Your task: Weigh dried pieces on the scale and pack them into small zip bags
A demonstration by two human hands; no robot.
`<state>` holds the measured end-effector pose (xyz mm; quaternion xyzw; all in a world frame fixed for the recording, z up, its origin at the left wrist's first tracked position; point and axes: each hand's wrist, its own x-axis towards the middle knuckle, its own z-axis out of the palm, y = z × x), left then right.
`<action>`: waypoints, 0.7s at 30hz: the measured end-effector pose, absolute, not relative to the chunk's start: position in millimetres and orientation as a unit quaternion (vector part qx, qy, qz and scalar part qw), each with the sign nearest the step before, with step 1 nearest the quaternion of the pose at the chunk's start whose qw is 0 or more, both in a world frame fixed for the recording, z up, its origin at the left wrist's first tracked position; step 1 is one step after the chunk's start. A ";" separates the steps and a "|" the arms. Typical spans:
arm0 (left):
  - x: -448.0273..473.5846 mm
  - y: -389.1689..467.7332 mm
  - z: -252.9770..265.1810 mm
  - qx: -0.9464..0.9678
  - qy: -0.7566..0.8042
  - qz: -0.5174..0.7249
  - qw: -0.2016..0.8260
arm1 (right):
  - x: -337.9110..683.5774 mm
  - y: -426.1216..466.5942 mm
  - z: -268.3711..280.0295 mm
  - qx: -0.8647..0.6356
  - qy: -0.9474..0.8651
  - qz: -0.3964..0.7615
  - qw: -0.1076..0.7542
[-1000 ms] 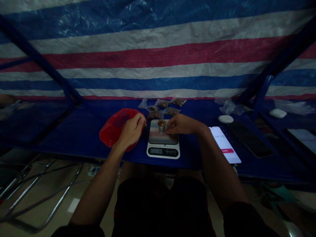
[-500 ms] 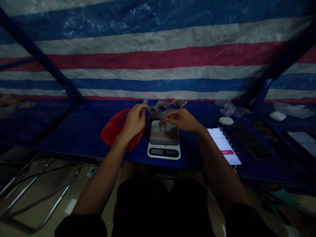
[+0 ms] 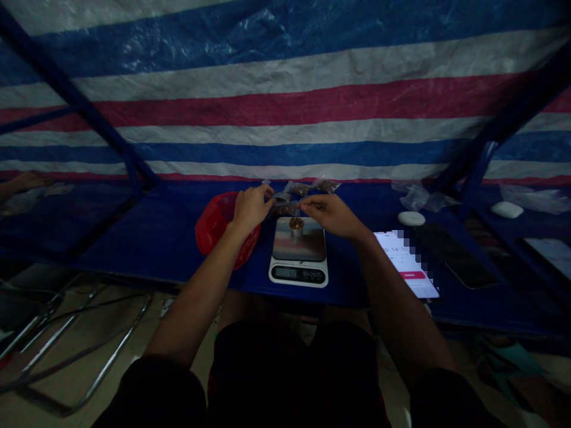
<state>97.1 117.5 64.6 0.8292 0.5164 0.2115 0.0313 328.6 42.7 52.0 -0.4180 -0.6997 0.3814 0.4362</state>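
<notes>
A white digital kitchen scale (image 3: pixel 298 272) lies before me on the blue table, its small display lit. On its plate stands a small metal cup (image 3: pixel 296 230) heaped with brown bits. My right hand (image 3: pixel 332 214) is closed in a pinch just above the cup; whatever its fingertips hold is too small to make out. Over the far rim of a red plastic container (image 3: pixel 212 229) is my left hand (image 3: pixel 253 205), thumb and fingers apart. A small clear bag with a round mouth (image 3: pixel 281 198) is close to its fingertips; contact cannot be made out.
Behind the scale lie clear bags of brown bits (image 3: pixel 327 185). To the right are a lit phone (image 3: pixel 401 261), a dark phone (image 3: pixel 468 270), a white oval case (image 3: pixel 411 219) and crumpled clear plastic (image 3: pixel 414 196). A striped tarp (image 3: pixel 285 107) hangs behind. Another person's hand (image 3: pixel 29 180) is far left.
The scale's display digits have changed. My right fingertips have risen slightly off the cup's contents. My left hand has shifted a little, its fingers more spread. The whole view has moved slightly.
</notes>
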 end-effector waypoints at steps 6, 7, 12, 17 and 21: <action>100.9 122.6 73.1 0.820 0.547 0.165 -0.033 | 329.1 48.0 43.6 -0.422 -0.693 0.364 0.458; 100.4 124.0 76.6 0.824 0.538 0.175 -0.041 | 329.3 48.1 43.4 -0.423 -0.693 0.361 0.459; 92.4 131.1 104.2 0.832 0.500 0.241 -0.025 | 330.4 47.7 45.0 -0.434 -0.689 0.346 0.466; 72.0 120.2 134.1 0.854 0.463 0.234 0.046 | 334.3 45.9 47.4 -0.454 -0.696 0.336 0.444; 46.5 104.5 140.4 0.889 0.398 0.196 0.114 | 342.5 43.5 50.8 -0.462 -0.724 0.332 0.390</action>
